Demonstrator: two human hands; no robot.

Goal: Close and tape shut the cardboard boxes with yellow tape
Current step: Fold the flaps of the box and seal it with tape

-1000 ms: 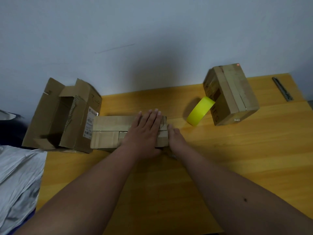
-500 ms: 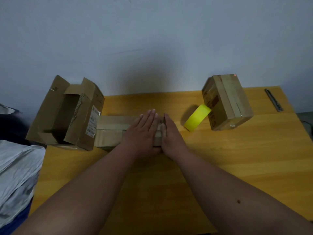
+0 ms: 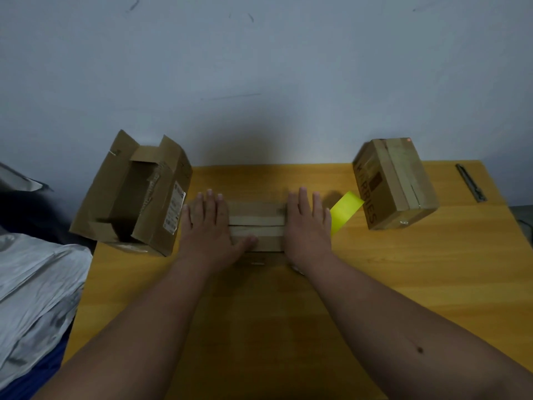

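A low, flat cardboard box [image 3: 256, 220] lies in the middle of the wooden table [image 3: 403, 284] with its flaps folded down. My left hand [image 3: 209, 223] presses flat on its left end and my right hand [image 3: 307, 223] presses flat on its right end, fingers straight. A roll of yellow tape [image 3: 344, 210] stands on edge just right of my right hand. At the left an open cardboard box [image 3: 135, 192] lies with its flaps up. A closed box [image 3: 395, 183] printed with dark letters stands at the back right.
A metal utility knife [image 3: 470, 182] lies near the table's far right corner. Crumpled silvery plastic sheeting [image 3: 34, 298] lies off the table's left edge. A grey wall rises right behind the table.
My hands, side by side on the flat box's right part before, have slid apart to its two ends. The view has tilted up a little.
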